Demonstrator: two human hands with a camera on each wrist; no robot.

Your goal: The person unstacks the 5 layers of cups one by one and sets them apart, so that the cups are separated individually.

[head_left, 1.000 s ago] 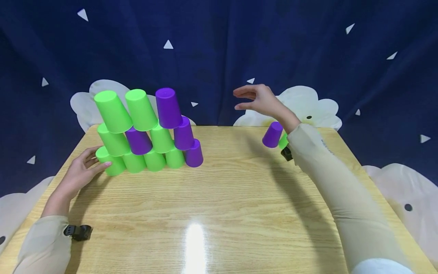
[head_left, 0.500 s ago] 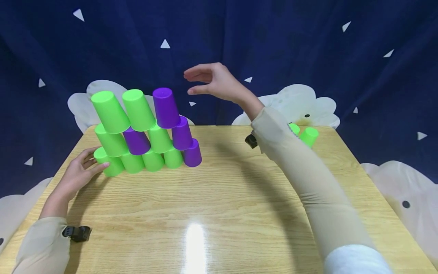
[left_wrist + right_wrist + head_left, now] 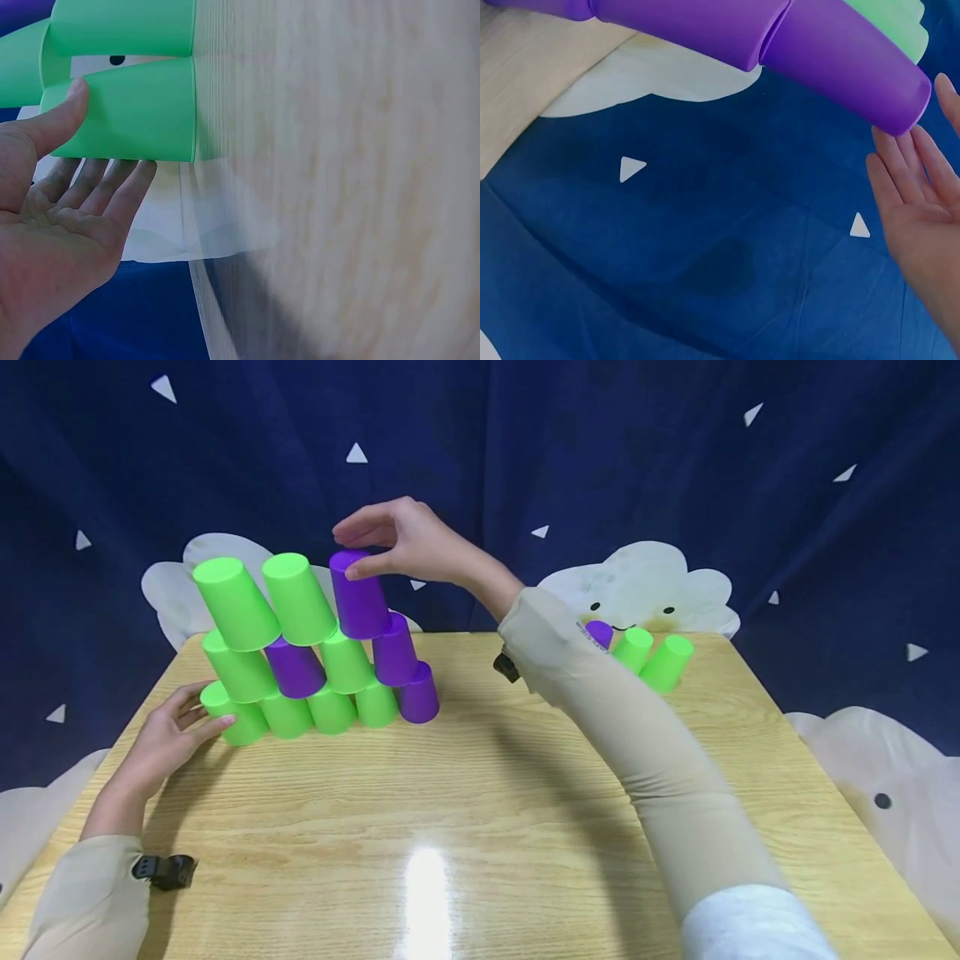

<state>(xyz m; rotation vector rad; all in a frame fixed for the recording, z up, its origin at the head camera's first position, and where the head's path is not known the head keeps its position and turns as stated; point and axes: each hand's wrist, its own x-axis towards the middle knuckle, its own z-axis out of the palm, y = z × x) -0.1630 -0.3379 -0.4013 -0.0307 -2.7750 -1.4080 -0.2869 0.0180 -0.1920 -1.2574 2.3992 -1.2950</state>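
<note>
Upside-down green and purple cups form a stack of three rows at the table's left. My left hand (image 3: 167,739) holds the leftmost bottom green cup (image 3: 131,116) lightly, thumb on its near side and fingertips against its outer side. My right hand (image 3: 408,543) is at the top of the purple cup (image 3: 363,606) that ends the third row on the right. Its fingers (image 3: 904,169) reach along that cup's base, rather straight, while the thumb stands a little apart. Beside that cup in the top row are two green cups (image 3: 298,602).
On the table's right stand a purple cup (image 3: 598,633) and two green cups (image 3: 667,664), the purple one partly hidden by the right sleeve (image 3: 600,702). A dark blue curtain (image 3: 480,435) with white clouds hangs behind the wooden table (image 3: 300,843).
My right hand has moved left from over the table's right part to the top-row purple cup. The left hand stays at the bottom green cup. The stack stands the same.
</note>
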